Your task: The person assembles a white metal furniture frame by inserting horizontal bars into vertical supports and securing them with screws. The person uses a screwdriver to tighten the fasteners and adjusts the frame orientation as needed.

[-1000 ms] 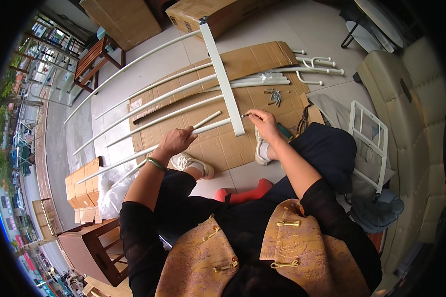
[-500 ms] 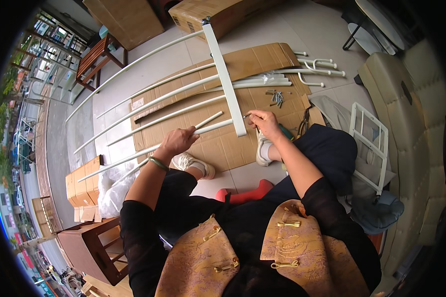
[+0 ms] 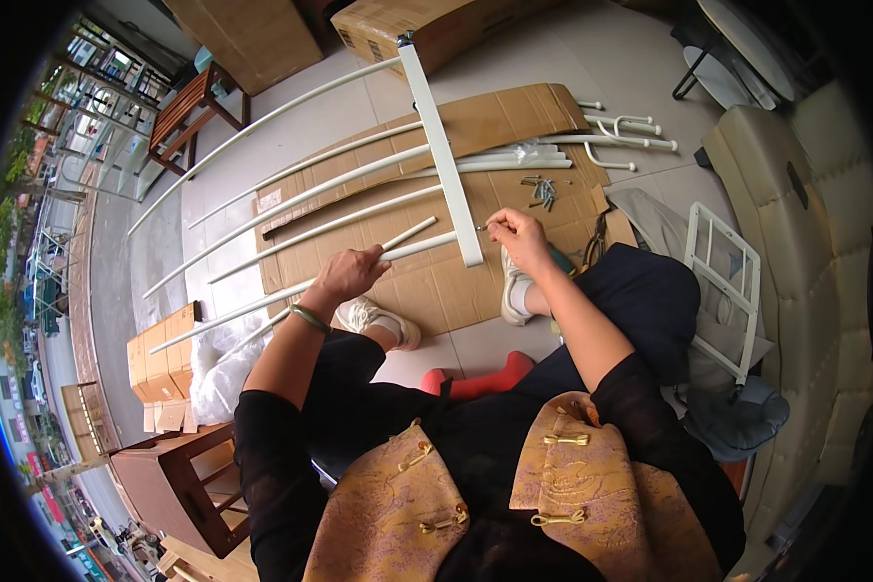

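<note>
A white metal frame stands in front of me: a flat crossbar (image 3: 438, 155) with several long white tubes running off to the left. My left hand (image 3: 349, 274) is wrapped around the nearest tube (image 3: 423, 246), which meets the crossbar's near end. Another tube (image 3: 413, 232) passes at an angle by the same hand; whether the fingers grip it too is hidden. On the crossbar's right face, opposite that tube, my right hand (image 3: 520, 238) pinches a small metal bolt (image 3: 482, 229). Its fingertips partly cover it. Several loose bolts (image 3: 541, 192) lie beyond this hand.
Flattened cardboard (image 3: 436, 301) lies under the frame, with loose white tubes (image 3: 514, 162) on it. Hooked white rods (image 3: 630, 144) lie at the far right. A small white rack (image 3: 723, 281) rests by the beige sofa (image 3: 795, 252). A red object (image 3: 480, 383) sits between my feet.
My right hand has shifted very slightly upward at the crossbar, still pinching the bolt. The left hand keeps its hold, and the frame has barely moved.
</note>
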The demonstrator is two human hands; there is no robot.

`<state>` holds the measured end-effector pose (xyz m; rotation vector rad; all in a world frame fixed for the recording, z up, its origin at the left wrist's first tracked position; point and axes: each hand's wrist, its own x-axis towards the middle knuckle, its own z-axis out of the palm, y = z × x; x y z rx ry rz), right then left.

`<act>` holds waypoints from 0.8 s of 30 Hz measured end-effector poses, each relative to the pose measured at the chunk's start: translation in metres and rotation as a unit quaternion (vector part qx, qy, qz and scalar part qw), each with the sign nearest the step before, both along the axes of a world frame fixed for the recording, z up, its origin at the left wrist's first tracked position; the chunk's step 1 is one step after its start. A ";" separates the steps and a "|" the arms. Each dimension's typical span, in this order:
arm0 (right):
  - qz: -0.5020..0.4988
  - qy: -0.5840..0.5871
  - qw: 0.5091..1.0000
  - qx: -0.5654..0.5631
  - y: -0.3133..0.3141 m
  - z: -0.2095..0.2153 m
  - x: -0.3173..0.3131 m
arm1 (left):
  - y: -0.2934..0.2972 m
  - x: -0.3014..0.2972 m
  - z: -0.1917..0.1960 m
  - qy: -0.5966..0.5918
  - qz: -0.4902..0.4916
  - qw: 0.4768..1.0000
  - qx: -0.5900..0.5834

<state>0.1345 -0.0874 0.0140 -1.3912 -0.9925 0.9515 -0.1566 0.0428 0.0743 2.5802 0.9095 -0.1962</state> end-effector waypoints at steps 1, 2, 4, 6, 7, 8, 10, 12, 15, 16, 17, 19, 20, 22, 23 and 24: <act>-0.005 0.007 1.000 -0.003 -0.001 -0.001 -0.001 | 0.000 0.000 0.000 -0.005 -0.002 1.000 -0.002; -0.010 0.000 1.000 -0.004 -0.001 -0.001 -0.001 | 0.000 0.000 0.001 -0.007 0.000 1.000 -0.004; -0.013 -0.003 1.000 -0.021 -0.003 -0.001 -0.002 | -0.001 0.000 0.001 -0.007 0.000 1.000 -0.006; -0.011 -0.009 1.000 -0.017 -0.002 -0.001 -0.002 | -0.001 0.000 0.002 0.001 0.003 1.000 -0.008; -0.012 -0.010 1.000 -0.025 -0.002 0.000 -0.002 | -0.001 0.000 0.002 0.007 0.004 1.000 -0.009; -0.011 -0.021 1.000 -0.014 -0.002 0.001 -0.002 | -0.001 0.000 0.002 0.017 0.008 1.000 -0.011; -0.015 -0.038 0.999 -0.025 -0.002 0.003 -0.002 | -0.001 0.000 0.002 0.015 0.006 1.000 -0.008; -0.024 -0.132 0.990 0.035 -0.003 0.006 -0.001 | -0.001 0.000 0.002 0.015 0.007 1.000 -0.008; -0.034 -0.189 0.979 0.063 -0.003 0.011 -0.002 | -0.001 -0.001 0.001 0.015 0.008 1.000 -0.008; -0.038 -0.195 0.978 0.065 -0.003 0.013 -0.003 | -0.001 -0.001 0.001 0.016 0.008 1.000 -0.008; -0.041 -0.195 0.977 0.071 -0.003 0.014 -0.004 | -0.001 -0.001 0.000 0.020 0.012 1.000 -0.008; -0.046 -0.195 0.976 0.082 -0.003 0.016 -0.005 | 0.000 -0.001 0.000 0.019 0.008 1.000 -0.003; -0.046 -0.197 0.976 0.082 -0.003 0.016 -0.005 | 0.000 -0.001 -0.001 0.022 0.010 1.000 -0.002; -0.040 -0.198 0.976 0.076 -0.003 0.017 -0.004 | -0.001 -0.002 -0.001 0.014 0.005 1.000 -0.002; -0.036 -0.197 0.977 0.071 -0.003 0.017 -0.003 | -0.001 -0.002 -0.001 0.015 0.007 1.000 -0.004; -0.032 -0.197 0.978 0.065 -0.004 0.017 -0.002 | -0.001 -0.001 -0.001 0.010 0.002 1.000 -0.003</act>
